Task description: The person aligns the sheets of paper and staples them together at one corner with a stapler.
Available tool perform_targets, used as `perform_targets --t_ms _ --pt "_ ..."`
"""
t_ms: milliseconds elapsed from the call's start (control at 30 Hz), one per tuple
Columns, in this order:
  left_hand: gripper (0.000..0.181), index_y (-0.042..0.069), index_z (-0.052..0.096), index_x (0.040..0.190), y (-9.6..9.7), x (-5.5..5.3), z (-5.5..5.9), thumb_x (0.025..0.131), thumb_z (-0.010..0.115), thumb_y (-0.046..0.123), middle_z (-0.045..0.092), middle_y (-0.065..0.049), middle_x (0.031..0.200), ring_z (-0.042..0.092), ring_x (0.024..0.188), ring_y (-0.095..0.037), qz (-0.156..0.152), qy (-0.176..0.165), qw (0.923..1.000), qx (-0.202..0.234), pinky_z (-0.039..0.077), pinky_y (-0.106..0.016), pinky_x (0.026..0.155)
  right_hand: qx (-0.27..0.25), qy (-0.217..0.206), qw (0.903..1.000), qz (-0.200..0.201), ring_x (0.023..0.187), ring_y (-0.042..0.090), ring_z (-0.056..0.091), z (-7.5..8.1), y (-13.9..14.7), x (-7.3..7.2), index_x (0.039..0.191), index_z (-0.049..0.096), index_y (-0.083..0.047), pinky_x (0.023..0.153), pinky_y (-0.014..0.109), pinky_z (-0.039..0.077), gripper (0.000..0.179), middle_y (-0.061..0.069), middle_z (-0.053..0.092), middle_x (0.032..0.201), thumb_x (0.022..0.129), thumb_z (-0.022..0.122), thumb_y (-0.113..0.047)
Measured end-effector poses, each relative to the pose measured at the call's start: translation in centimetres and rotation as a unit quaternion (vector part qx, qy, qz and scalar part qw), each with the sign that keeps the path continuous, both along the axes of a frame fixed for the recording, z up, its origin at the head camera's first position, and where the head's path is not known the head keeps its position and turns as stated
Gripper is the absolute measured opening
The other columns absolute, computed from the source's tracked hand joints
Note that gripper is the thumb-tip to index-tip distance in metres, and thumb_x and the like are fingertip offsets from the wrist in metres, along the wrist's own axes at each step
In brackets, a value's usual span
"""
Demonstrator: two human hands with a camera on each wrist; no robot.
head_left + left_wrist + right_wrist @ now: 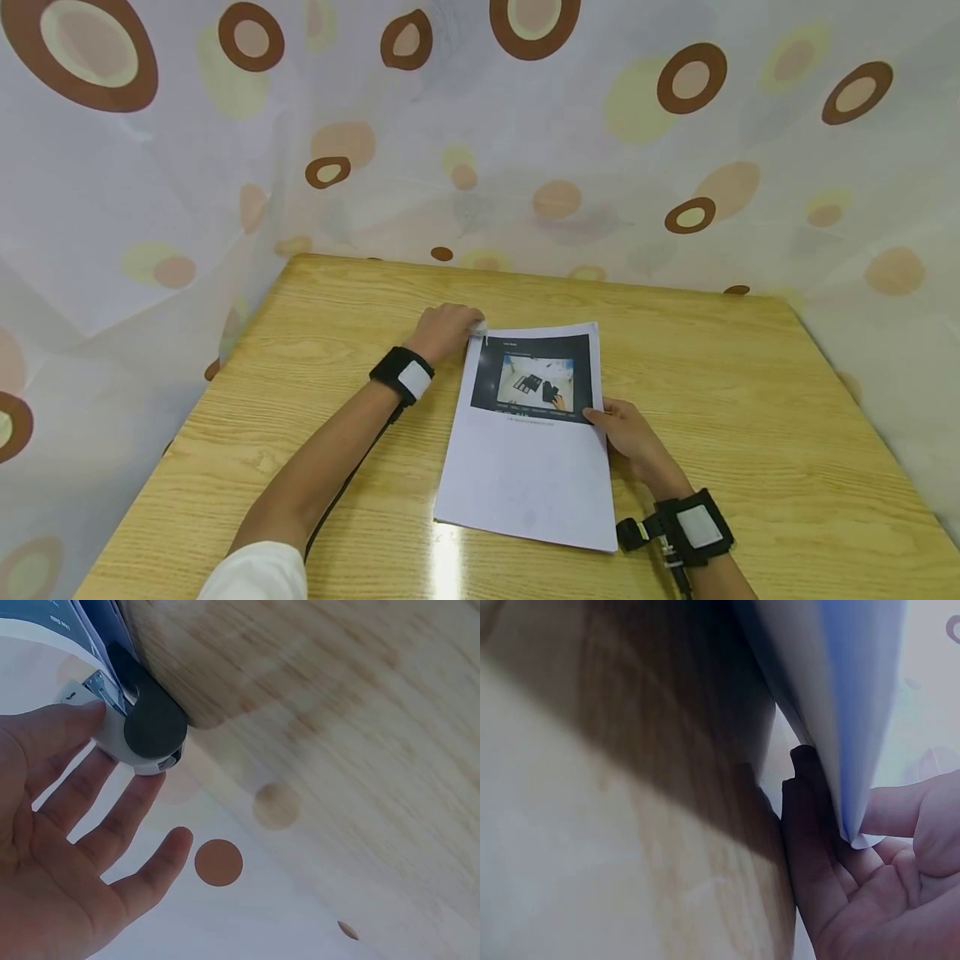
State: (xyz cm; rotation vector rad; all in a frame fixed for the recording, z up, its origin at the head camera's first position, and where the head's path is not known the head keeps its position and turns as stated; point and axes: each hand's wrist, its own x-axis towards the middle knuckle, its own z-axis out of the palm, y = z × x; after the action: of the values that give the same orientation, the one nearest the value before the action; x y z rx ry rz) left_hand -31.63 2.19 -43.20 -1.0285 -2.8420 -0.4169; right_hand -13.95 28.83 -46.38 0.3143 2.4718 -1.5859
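Note:
A stack of paper sheets (528, 483) has a dark printed picture on its upper half, in the head view. At the stack's top left corner, my left hand (442, 331) holds a small stapler (157, 724), white with a dark grey end. The left wrist view shows the thumb on one side of it and fingertips on the other, with the sheets' corner in the stapler's mouth. My right hand (632, 435) pinches the stack's right edge, thumb on top and fingers beneath. Seen from the right wrist, that edge is lifted off the table.
The wooden table (720, 375) extends on both sides of the sheets. Behind it and along its sides hangs a pale sheet (465, 125) with brown and yellow ovals. A camera on a strap (633, 533) sits at the right wrist, close to the stack's lower right corner.

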Motion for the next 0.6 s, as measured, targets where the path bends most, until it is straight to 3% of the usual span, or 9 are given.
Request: perform_targets --t_ms 367,500,600 --pt "0.032 0.008 0.066 0.130 0.4 0.0 0.6 0.100 0.056 0.002 0.067 -0.008 0.125 0.064 0.110 -0.022 -0.013 -0.040 0.9988 -0.026 0.053 -0.038 0.087 0.002 0.000 1.0000 -0.003 0.098 0.026 0.062 0.1 0.2 0.1 0.138 0.049 0.013 0.087 0.041 0.049 0.041 0.022 0.066 0.116 0.106 0.047 -0.013" --pt "0.035 0.010 0.060 0.137 0.5 -0.5 0.7 0.103 0.053 0.010 0.064 -0.008 0.130 0.061 0.108 -0.022 -0.011 -0.097 0.9951 -0.019 0.050 -0.037 0.085 -0.003 0.003 1.0000 -0.004 0.094 0.025 0.063 0.0 0.1 0.2 0.137 0.050 0.013 0.083 0.038 0.051 0.040 0.021 0.068 0.114 0.106 0.047 -0.012" --pt "0.038 0.009 0.057 0.140 0.9 -1.0 0.8 0.104 0.047 0.016 0.062 -0.011 0.132 0.060 0.106 -0.023 -0.003 -0.147 0.9889 0.021 0.048 -0.038 0.083 -0.010 0.005 0.9999 -0.007 0.091 0.024 0.063 0.1 0.2 0.1 0.136 0.051 0.013 0.081 0.036 0.051 0.040 0.020 0.069 0.111 0.105 0.048 -0.012"
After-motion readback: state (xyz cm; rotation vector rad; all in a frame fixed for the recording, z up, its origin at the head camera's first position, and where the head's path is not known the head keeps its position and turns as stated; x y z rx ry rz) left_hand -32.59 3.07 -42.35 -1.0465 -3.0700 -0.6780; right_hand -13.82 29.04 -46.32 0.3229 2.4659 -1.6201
